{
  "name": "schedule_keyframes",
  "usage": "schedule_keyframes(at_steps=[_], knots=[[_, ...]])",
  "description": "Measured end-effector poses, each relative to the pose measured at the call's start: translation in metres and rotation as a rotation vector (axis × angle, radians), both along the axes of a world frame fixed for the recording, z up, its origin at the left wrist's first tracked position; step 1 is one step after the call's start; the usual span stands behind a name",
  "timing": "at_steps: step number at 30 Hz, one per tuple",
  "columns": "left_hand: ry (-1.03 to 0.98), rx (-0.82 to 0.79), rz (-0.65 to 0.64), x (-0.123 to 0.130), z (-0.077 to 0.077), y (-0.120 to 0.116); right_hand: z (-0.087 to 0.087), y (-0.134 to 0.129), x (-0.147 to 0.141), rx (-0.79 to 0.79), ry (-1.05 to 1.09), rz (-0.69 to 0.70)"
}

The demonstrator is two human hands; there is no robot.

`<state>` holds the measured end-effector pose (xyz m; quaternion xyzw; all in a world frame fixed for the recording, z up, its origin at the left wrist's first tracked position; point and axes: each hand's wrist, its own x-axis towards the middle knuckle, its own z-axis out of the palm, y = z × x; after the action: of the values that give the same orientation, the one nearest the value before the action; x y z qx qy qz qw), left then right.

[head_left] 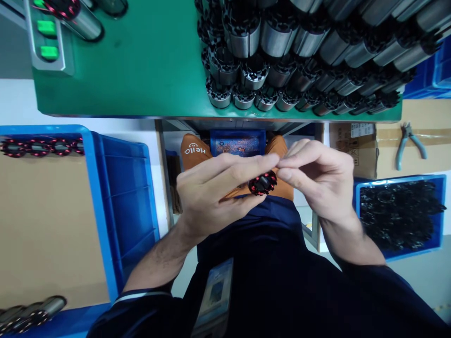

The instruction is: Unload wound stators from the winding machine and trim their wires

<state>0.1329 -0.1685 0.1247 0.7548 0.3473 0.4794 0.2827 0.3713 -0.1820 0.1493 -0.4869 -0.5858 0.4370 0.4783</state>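
My left hand (pixel 225 183) is closed around a small motor stator (pixel 262 183), whose black slotted end with red copper wire faces up between the fingers and thumb. The left index finger reaches across to the fingertips of my right hand (pixel 317 173). That right hand is pinched, thumb and index finger together, just right of the stator. Whatever lies in the pinch, perhaps a wire end, is too small to make out. Both hands are above my lap, in front of the green table (pixel 134 70).
Stacked metal stators (pixel 278 37) fill the table's right part. A fixture with green blocks (pixel 47 28) stands at its left. Blue crates (pixel 123 188) flank me; the right bin (pixel 401 216) holds black parts. Pliers (pixel 408 141) lie on a cardboard box (pixel 391 159). Below is a scrap tray (pixel 237 143).
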Motion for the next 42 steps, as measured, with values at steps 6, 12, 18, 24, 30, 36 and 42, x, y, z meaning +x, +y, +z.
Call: schedule_keyframes(at_steps=[6,12,18,24,30,36,42], knots=[[-0.054,-0.016,0.184,0.004,0.007,0.002,0.0,0.001,0.006,0.082,0.004,-0.369],[-0.061,-0.096,0.231,0.011,0.01,0.001,-0.007,-0.018,-0.002,0.216,-0.14,-0.106],[0.018,-0.128,0.221,0.012,0.01,-0.005,-0.003,-0.02,-0.004,0.135,-0.085,-0.109],[-0.025,-0.099,0.226,0.014,0.003,-0.004,-0.004,-0.016,0.0,0.211,-0.136,-0.078],[-0.01,-0.195,0.063,0.018,0.011,-0.003,0.001,-0.018,-0.006,0.1,-0.116,-0.106],[0.006,-0.244,0.086,0.02,0.004,-0.005,-0.014,-0.033,-0.032,-0.22,0.27,-0.135],[0.063,0.033,0.152,0.018,-0.011,-0.006,-0.032,-0.045,-0.041,-0.332,0.395,-0.166]])
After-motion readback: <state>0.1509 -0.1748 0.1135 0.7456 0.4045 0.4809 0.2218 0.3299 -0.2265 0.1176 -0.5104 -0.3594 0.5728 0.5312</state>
